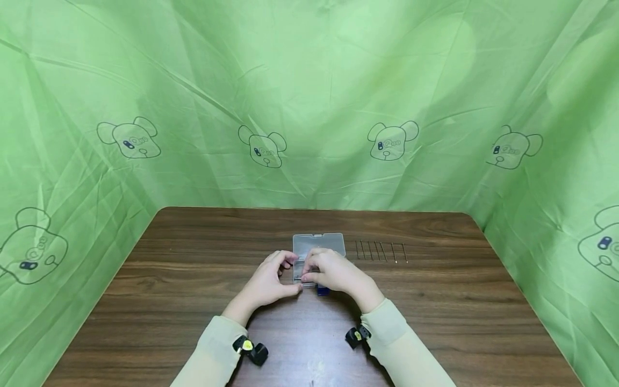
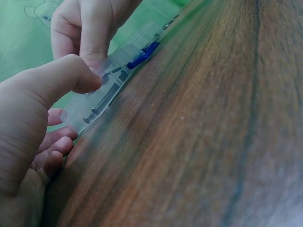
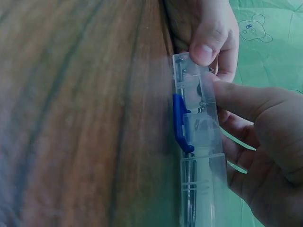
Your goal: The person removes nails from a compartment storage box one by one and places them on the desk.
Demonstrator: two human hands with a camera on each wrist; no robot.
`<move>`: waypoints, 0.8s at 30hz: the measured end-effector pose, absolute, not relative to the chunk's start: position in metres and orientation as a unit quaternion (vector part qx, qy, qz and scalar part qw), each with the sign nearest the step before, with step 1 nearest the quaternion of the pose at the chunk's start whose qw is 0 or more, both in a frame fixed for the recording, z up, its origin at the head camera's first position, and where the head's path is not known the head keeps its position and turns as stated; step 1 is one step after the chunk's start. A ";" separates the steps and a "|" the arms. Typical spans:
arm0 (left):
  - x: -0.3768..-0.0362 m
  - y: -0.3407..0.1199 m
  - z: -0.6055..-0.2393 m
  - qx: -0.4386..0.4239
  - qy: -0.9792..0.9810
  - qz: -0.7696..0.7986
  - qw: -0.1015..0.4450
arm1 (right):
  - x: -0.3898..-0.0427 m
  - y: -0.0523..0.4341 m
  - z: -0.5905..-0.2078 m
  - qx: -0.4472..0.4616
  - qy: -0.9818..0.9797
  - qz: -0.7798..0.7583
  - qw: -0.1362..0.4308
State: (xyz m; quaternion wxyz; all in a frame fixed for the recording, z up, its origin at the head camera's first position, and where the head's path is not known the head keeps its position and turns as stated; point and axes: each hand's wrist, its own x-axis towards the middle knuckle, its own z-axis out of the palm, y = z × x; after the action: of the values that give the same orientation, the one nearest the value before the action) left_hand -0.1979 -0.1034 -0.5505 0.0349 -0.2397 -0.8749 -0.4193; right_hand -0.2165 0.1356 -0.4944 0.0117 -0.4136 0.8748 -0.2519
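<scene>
A clear plastic box (image 1: pixel 298 273) stands on the table with its lid (image 1: pixel 316 240) raised at the back and a blue latch (image 1: pixel 323 291) on its front. Dark metal screws (image 2: pixel 98 101) with flat heads lie in its front compartments. My left hand (image 1: pixel 268 279) grips the box's left end, thumb at the front corner and fingers round the back. Over the same end, my right hand (image 1: pixel 336 271) dips thumb and forefinger into the box and pinches a screw (image 3: pixel 211 70), of which only a small metal end shows.
Several long screws (image 1: pixel 381 251) lie in a spaced row to the right of the box on the brown wooden table (image 1: pixel 193 242). A green cloth (image 1: pixel 319 107) with printed bear heads hangs behind and at both sides.
</scene>
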 end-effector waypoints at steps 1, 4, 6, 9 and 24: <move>-0.198 -0.103 -0.551 -0.240 -0.875 -0.418 0.036 | -0.216 0.136 -0.493 -0.413 0.873 -0.259 0.013; -0.198 -0.103 -0.551 -0.239 -0.877 -0.416 0.037 | -0.215 0.137 -0.486 -0.410 0.866 -0.287 0.014; -0.198 -0.103 -0.551 -0.239 -0.877 -0.415 0.038 | -0.215 0.140 -0.482 -0.407 0.860 -0.307 0.009; -0.198 -0.103 -0.552 -0.238 -0.878 -0.413 0.041 | -0.217 0.145 -0.475 -0.397 0.854 -0.336 -0.002; -0.197 -0.101 -0.552 -0.229 -0.879 -0.417 0.040 | -0.232 0.205 -0.453 -0.308 0.862 -0.398 -0.061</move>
State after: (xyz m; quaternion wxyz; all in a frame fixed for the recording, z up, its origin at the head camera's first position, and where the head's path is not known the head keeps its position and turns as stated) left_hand -0.1972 -0.1006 -0.5524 0.0400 -0.2288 -0.8786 -0.4173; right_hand -0.2316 0.2055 -0.4532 -0.0609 -0.3080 0.8622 -0.3975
